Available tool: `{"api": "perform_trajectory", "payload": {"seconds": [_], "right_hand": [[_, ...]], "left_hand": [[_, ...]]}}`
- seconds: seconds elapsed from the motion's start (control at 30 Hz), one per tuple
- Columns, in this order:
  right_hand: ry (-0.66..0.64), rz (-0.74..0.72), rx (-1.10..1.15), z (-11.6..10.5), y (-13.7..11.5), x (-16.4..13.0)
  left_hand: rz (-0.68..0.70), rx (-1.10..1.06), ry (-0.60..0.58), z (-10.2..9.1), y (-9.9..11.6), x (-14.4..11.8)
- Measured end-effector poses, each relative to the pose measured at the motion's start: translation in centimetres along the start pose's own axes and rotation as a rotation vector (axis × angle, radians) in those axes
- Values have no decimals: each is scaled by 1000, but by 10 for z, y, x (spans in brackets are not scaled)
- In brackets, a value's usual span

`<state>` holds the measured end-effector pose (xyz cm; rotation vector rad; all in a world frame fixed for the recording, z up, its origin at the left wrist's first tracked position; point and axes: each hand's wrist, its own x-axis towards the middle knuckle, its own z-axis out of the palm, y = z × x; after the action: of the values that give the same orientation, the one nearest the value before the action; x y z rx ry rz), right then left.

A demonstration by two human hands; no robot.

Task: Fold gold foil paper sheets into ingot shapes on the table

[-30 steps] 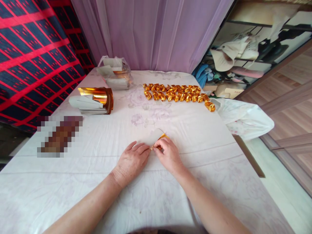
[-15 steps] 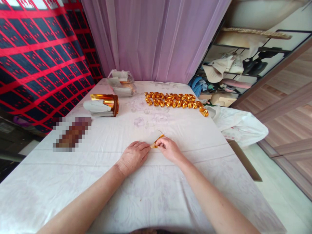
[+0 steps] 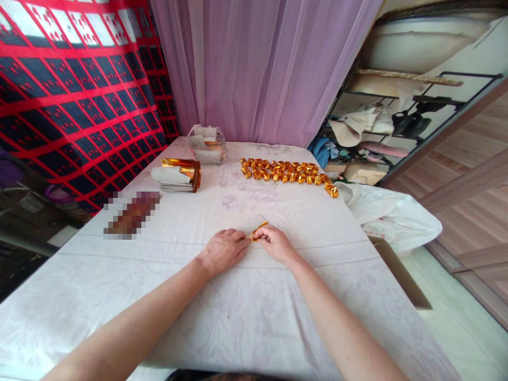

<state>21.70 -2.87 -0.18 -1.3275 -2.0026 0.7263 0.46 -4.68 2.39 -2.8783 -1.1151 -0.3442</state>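
A sheet of gold foil paper (image 3: 260, 227), pale on one face and partly folded, lies on the cloth-covered table between my hands. My left hand (image 3: 227, 251) rests palm down, its closed fingertips holding the sheet's left corner against the table. On the right side, my right hand (image 3: 277, 243) pinches the folded gold edge between thumb and fingers. The fingers hide part of the sheet. Beyond it, folded gold foil pieces (image 3: 293, 172) stand in two rows near the table's right edge.
Left of the rows lies a stack of foil paper (image 3: 178, 180), with a clear plastic bag (image 3: 208, 148) of more sheets behind it. A pixelated brown object (image 3: 133, 214) lies nearer on the left. A white bag (image 3: 397, 211) and shelves (image 3: 381, 95) stand beyond the right edge.
The view has shifted slightly, so the table's objects sit a little lower and farther right. My hands keep their hold, and less of the sheet's pale face shows.
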Motion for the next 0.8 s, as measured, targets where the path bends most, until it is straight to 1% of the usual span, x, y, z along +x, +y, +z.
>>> {"api": "perform_trajectory", "payload": {"seconds": [0.37, 0.67, 0.73, 0.8], "right_hand": [[-35, -42, 9, -6, 0, -2], [-40, -61, 32, -6, 0, -7], [-28, -83, 20, -6, -1, -10], [18, -161, -50, -4, -4, -13]], "left_hand": [[-6, -40, 25, 0, -2, -1], [-3, -76, 104, 5, -3, -4], [-1, -86, 121, 6, -3, -5], [-1, -94, 134, 7, -3, -6]]}}
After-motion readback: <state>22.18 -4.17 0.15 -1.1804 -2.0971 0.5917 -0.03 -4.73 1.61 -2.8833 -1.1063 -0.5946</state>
